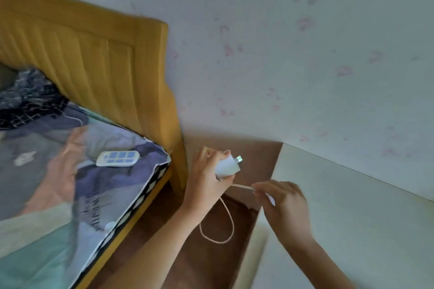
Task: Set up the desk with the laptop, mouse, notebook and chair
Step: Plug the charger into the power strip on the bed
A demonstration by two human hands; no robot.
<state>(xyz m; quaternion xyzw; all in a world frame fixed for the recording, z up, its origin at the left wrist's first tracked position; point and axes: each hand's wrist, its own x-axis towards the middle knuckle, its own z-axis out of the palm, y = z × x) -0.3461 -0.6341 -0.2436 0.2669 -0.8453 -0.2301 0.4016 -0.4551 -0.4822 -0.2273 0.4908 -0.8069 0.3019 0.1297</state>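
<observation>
Our left hand [209, 171] is wrapped around a white charger plug [227, 166], its prongs aimed at the far wall [305, 54]. Our right hand [285, 206] pinches the pale cable [217, 239], which loops down over the floor [211, 265]. The white counter [352, 206] lies at right, blurred, perhaps bare. A remote [118, 158] rests on the bed [47, 183] at left.

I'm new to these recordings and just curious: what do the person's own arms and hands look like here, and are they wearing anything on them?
Both arms come up from the bottom edge, bare as far as the picture shows: no sleeves, gloves, watch or bracelets. The left hand and right hand show no rings that I can make out, though the image is somewhat blurred. No markings are visible.
</observation>
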